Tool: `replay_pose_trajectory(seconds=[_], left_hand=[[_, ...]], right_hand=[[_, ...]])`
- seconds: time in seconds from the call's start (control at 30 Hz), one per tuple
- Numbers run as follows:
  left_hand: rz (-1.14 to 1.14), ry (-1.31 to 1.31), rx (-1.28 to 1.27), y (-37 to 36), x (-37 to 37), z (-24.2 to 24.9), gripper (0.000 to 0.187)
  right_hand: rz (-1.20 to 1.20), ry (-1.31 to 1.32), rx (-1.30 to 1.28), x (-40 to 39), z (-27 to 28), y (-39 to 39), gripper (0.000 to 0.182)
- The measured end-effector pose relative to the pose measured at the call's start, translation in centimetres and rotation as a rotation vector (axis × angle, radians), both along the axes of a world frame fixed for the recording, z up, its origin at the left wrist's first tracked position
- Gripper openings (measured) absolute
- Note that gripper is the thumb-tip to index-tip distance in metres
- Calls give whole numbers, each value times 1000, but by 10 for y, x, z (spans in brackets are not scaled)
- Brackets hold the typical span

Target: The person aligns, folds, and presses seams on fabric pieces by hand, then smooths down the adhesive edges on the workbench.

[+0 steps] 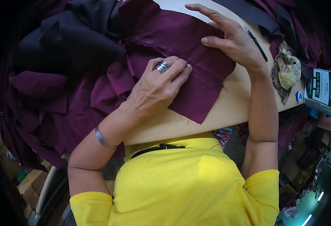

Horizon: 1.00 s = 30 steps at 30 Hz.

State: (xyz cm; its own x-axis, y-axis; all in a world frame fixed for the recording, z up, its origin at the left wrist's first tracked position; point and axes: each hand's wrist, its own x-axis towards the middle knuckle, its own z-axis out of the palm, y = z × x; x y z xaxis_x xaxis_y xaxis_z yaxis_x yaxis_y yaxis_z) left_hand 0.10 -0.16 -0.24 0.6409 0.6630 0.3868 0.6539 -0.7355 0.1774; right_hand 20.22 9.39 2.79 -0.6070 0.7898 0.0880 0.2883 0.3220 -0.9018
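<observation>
A maroon cloth piece [206,81] lies on the pale tabletop [161,126], with faint whitish lines and a seam-like edge across it. My left hand [159,84], with silver rings on one finger, rests on the cloth's middle. Its fingers are curled closed, and whatever they may hold is hidden beneath them. Over the cloth's upper right edge, my right hand [229,39] is open, thumb and fingers apart, holding nothing. Loose threads hang from the cloth's lower edge.
Heaped maroon fabric [86,94] and black fabric [67,41] cover the left side. At right are a dark pen [256,44], a crumpled yellowish bundle [289,69], a blue-and-white cap [299,96] and a green-and-white box [321,90]. More fabric lies at the upper right.
</observation>
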Motion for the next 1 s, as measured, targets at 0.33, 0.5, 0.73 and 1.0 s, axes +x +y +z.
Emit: replay_pose_trajectory(seconds=[0.33,0.5,0.73,1.0], left_hand=[[51,293,123,-7,5,6,44],[49,374,145,-9,16,9,48],[37,307,64,-10,15,14,50],[114,74,4,-6,-8,6,52]], right_hand=[[-14,36,-64,0,-7,1,58],[2,2,25,2,-12,3,57],[-8,-42,101,1,-11,2,56],[-19,-194,77,-2,2,1,63]])
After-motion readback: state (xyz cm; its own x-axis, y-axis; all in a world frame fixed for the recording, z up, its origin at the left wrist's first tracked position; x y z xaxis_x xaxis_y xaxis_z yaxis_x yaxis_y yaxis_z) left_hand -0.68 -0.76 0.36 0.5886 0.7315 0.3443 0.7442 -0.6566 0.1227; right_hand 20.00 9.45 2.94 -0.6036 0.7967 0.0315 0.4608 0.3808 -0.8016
